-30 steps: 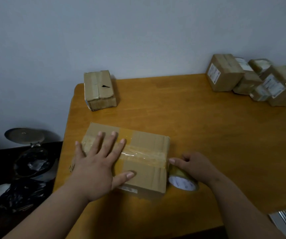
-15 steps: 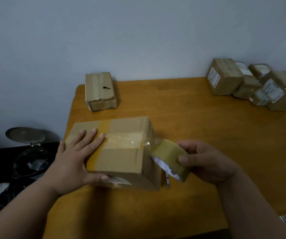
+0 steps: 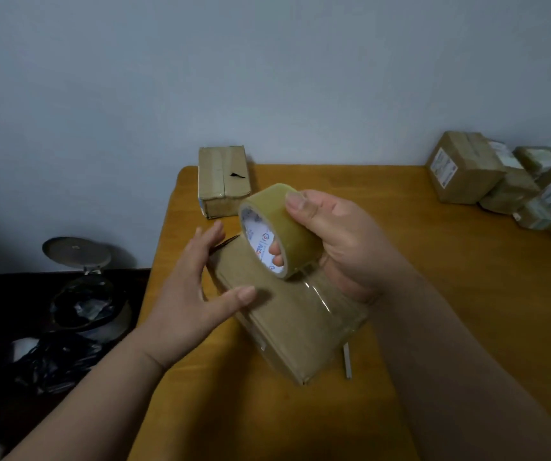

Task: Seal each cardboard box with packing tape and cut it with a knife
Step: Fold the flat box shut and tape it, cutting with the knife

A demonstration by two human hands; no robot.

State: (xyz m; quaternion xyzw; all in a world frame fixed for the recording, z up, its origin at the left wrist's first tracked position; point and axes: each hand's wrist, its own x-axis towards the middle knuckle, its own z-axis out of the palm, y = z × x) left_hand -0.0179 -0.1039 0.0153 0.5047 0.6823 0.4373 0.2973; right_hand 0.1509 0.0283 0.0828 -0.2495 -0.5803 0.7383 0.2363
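Note:
A brown cardboard box (image 3: 287, 324) stands tipped up on the wooden table (image 3: 433, 311), turned so a long face looks at me. My left hand (image 3: 197, 287) holds its left side, thumb on the near face and fingers behind. My right hand (image 3: 337, 241) grips a roll of clear packing tape (image 3: 279, 231) above the box, fingers through the core. A strip of tape (image 3: 330, 294) runs from the roll down over the box's right end. A grey knife handle (image 3: 347, 362) lies on the table just right of the box.
A second taped box (image 3: 223, 179) sits at the table's far left corner by the wall. Several labelled boxes (image 3: 507, 181) are piled at the far right. Left of the table, lower down, are a round metal lid (image 3: 76, 252) and dark bags (image 3: 54, 354).
The box went from lying flat to tipped up and rotated. My right hand lifted the tape roll from the table to above the box, pulling tape around its end. My left hand moved from the top to the side.

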